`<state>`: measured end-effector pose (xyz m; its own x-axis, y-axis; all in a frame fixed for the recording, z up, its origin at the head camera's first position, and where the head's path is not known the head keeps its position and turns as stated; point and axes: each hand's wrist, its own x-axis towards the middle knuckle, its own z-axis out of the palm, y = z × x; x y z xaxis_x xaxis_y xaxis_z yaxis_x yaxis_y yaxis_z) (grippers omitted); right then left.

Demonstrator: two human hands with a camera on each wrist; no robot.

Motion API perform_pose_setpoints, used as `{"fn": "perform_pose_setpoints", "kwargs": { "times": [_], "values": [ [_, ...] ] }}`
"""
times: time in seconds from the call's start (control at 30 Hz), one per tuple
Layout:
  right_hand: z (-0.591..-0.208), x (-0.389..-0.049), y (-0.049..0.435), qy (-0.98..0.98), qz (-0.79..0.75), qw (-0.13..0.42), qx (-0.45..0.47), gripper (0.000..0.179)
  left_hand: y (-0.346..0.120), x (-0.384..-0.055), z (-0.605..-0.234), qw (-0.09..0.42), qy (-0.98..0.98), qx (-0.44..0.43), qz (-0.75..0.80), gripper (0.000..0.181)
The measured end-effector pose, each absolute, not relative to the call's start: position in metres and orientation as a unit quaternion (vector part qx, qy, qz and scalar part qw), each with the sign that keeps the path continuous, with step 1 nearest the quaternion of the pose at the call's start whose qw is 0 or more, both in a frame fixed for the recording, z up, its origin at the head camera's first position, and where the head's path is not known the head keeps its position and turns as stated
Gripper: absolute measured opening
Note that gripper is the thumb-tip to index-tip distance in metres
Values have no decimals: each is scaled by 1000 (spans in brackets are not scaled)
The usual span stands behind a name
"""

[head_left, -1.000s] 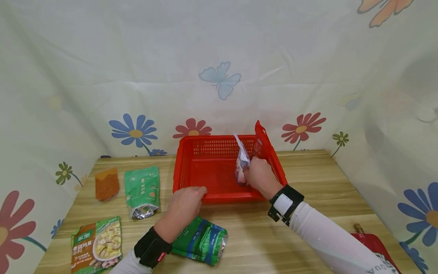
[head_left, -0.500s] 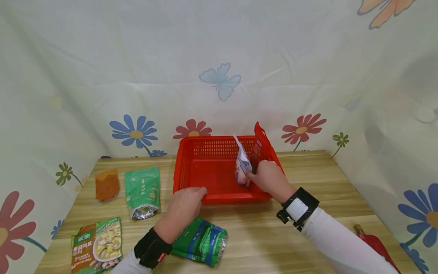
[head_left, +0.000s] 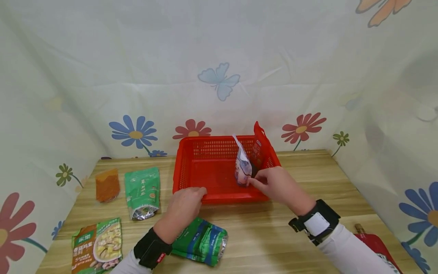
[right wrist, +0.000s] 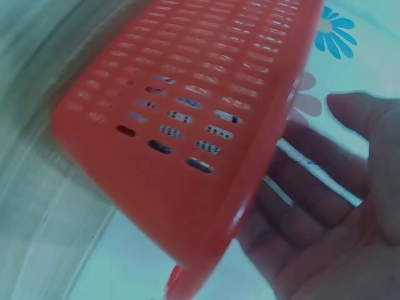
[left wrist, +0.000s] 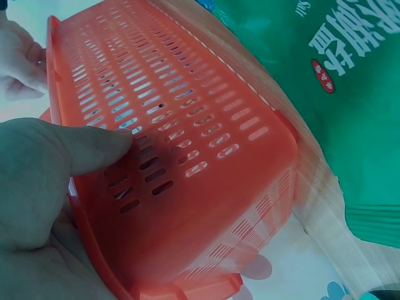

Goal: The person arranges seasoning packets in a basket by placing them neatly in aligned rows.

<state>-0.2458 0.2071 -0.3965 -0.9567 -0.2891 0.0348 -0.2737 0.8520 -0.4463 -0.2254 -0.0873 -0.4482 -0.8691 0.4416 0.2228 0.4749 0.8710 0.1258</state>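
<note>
A red plastic basket (head_left: pixel 212 196) with slotted walls stands on the table. My left hand (head_left: pixel 184 207) grips its near rim at the left, the thumb (left wrist: pixel 103 150) lying on the outer wall in the left wrist view. Inside at the right, a small white and purple packet (head_left: pixel 243 167) stands on edge. Beside it a red pouch (head_left: pixel 261 148) leans on the right wall, its top above the rim. My right hand (head_left: pixel 277 184) is over the near right corner, fingertips close to the packet's lower end. In the right wrist view its thumb and fingers (right wrist: pixel 325 169) are spread apart.
A green and blue pouch (head_left: pixel 205 243) lies in front of the basket. To the left lie a green pouch (head_left: pixel 143 190), an orange-brown packet (head_left: pixel 107 184) and a food packet with a bowl picture (head_left: pixel 97 243). A red spouted pouch (head_left: pixel 376 245) lies at the right edge.
My right hand has let go of the small packet and drawn back toward the basket's near right corner. The packet stays standing. My left hand has not moved.
</note>
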Motion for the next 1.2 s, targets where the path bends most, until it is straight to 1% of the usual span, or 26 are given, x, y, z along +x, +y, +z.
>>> {"fn": "perform_pose_setpoints", "kwargs": {
  "times": [0.1, 0.23, 0.33, 0.4, 0.53, 0.6, 0.73, 0.87, 1.03, 1.2],
  "values": [
    [-403, -240, 208, 957, -230, 18, -177, 25, -88, -225, -448, 94, -962, -241, -85, 21],
    [-412, -235, 209, 954, -201, 16, -221, 39, -89, -225, -449, 96, -962, -243, -83, 22],
    [-420, -234, 209, 955, -163, -5, -249, 47, -89, -226, -449, 97, -962, -243, -81, 21],
    [-426, -234, 209, 956, -144, -23, -255, 43, -89, -226, -450, 97, -962, -242, -80, 21],
    [-438, -235, 208, 955, -129, -58, -261, 27, -90, -226, -451, 101, -960, -247, -84, 21],
    [-442, -235, 208, 953, -124, -76, -266, 24, -90, -226, -451, 104, -959, -250, -87, 22],
    [-446, -235, 208, 948, -113, -99, -280, 23, -91, -226, -452, 109, -957, -255, -86, 24],
    [-448, -235, 207, 946, -109, -109, -284, 24, -93, -225, -453, 116, -955, -260, -80, 26],
    [-451, -237, 208, 948, -108, -115, -277, 23, -97, -223, -455, 122, -950, -273, -85, 41],
    [-452, -237, 209, 949, -110, -116, -273, 22, -103, -218, -459, 136, -946, -272, -111, 46]
  ]
}}
